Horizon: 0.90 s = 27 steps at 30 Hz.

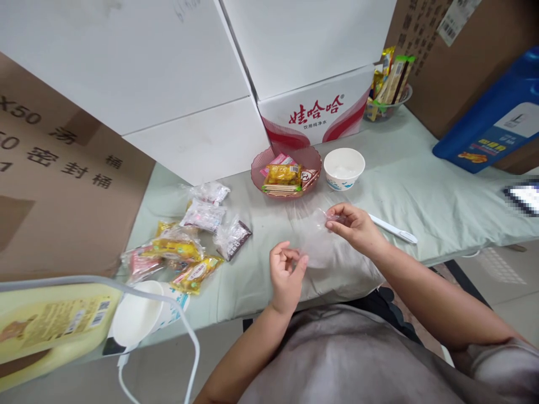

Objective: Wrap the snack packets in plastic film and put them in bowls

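A clear, thin plastic bag is stretched between my two hands above the pale green cloth. My right hand pinches its upper right edge between thumb and fingertips. At the lower left, my left hand has its fingers curled, thumb and forefinger closed on the bag's other edge. Just beyond the hands stands a pink scalloped bowl with wrapped snacks in it. Beside that is a white paper bowl with something clear inside. A white pen-shaped tool lies partly behind my right wrist.
Small bagged snacks lie piled on the left, near paper bowls and a yellow bottle crossed by a white cable. White cartons line the back. Further right are another snack bowl, a blue bottle and brown boxes.
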Tool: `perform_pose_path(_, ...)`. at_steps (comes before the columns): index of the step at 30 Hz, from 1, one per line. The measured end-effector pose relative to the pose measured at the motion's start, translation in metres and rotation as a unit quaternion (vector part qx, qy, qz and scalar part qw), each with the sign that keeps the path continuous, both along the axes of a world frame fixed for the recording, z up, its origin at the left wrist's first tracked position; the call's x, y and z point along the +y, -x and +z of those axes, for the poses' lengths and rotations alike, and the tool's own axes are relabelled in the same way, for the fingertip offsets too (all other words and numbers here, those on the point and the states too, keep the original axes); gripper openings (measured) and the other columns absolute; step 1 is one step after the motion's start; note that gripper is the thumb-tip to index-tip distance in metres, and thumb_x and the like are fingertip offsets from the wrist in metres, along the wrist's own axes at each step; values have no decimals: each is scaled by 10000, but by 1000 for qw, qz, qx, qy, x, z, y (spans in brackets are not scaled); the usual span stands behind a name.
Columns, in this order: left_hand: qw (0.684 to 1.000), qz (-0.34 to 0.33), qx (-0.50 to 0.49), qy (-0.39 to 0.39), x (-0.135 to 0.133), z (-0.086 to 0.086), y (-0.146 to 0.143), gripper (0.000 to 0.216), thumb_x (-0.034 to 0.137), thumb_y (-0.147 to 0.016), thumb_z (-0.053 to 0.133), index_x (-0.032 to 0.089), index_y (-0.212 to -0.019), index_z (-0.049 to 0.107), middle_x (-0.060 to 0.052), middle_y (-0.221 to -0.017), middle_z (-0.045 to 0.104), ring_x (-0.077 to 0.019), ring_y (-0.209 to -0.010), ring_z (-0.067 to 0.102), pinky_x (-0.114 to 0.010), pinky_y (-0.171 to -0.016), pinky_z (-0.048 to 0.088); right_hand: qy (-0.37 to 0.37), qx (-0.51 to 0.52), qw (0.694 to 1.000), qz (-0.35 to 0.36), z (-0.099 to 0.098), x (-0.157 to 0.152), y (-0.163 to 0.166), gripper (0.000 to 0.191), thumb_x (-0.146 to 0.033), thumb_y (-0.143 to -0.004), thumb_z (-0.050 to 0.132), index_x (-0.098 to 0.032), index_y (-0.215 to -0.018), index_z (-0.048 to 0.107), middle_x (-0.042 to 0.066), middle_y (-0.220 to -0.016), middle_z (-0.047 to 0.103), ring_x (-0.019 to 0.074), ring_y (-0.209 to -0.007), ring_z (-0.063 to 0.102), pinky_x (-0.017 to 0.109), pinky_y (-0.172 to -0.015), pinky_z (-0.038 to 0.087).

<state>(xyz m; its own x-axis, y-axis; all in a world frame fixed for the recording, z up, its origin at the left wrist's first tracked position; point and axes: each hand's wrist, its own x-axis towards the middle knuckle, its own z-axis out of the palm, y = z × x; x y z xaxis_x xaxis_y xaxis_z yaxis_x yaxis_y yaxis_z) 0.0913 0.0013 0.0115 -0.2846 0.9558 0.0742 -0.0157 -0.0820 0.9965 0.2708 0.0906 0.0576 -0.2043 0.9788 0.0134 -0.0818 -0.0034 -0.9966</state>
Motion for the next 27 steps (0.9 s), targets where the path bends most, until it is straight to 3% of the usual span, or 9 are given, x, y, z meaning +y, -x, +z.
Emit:
perform_pose_path(2,996,-11,-39,78,3,0,0,472,302,-738,765,232,-1116,490,41,-819,532,-82,-678,566,-230,-708,486,-6,-2,1000,-8,1,0,-1,340,-447,-702,758,-196,-871,602,-1,-800,619,118,-669,570,279,-624,475)
perform_pose_path(4,988,-38,-75,128,6,2,1,523,313,-693,794,231,-1120,503,5,-986,551,-59,-658,550,-213,-650,476,2,-4,1000,2,1,1,-1,339,-446,-707,752,-197,-878,598,0,-799,617,120,-663,575,282,-620,482)
perform_pose_path(7,973,-120,-131,149,11,9,5,607,380,-663,814,230,-1170,517,-48,-1143,567,-107,-803,598,-248,-727,498,30,-13,998,44,3,0,0,348,-444,-704,749,-202,-893,586,-7,-784,602,120,-633,574,284,-597,490)
perform_pose_path(10,958,-191,-135,167,17,15,9,609,419,-642,828,190,-1146,575,-50,-1001,645,-158,-865,609,-276,-776,496,49,-19,996,74,3,-1,5,380,-447,-685,763,-205,-914,580,-2,-826,593,115,-636,567,279,-593,487)
perform_pose_path(13,968,-163,-79,175,21,16,10,372,440,-692,788,151,-885,656,-13,-786,640,-121,-710,567,-230,-670,456,69,-1,994,82,1,-4,9,474,-501,-699,750,-207,-1027,573,3,-842,592,131,-713,574,280,-641,485)
perform_pose_path(15,977,-123,-64,162,22,15,9,333,454,-719,761,148,-782,647,5,-717,615,-104,-655,532,-213,-625,431,89,14,989,117,-4,-7,10,528,-564,-719,718,-202,-1073,569,5,-828,598,141,-752,573,280,-664,478)
perform_pose_path(19,982,-92,-88,141,19,11,7,333,453,-720,760,152,-812,653,2,-750,639,-113,-690,555,-218,-661,453,135,26,966,218,-19,-17,14,493,-599,-675,746,-178,-885,598,-12,-741,589,122,-677,542,259,-627,448)
perform_pose_path(23,975,-82,-131,159,18,10,6,357,468,-694,773,150,-817,666,5,-738,648,-100,-654,552,-211,-645,454,147,3,974,174,-31,-23,15,432,-578,-697,731,-174,-746,586,-51,-604,511,82,-535,452,221,-509,371)
perform_pose_path(27,974,-41,-163,154,20,7,6,338,426,-646,791,175,-840,675,18,-731,647,-96,-645,555,-207,-631,461,129,16,979,156,-29,-23,12,289,-464,-728,699,-181,-757,643,-47,-594,540,84,-523,460,227,-522,383)
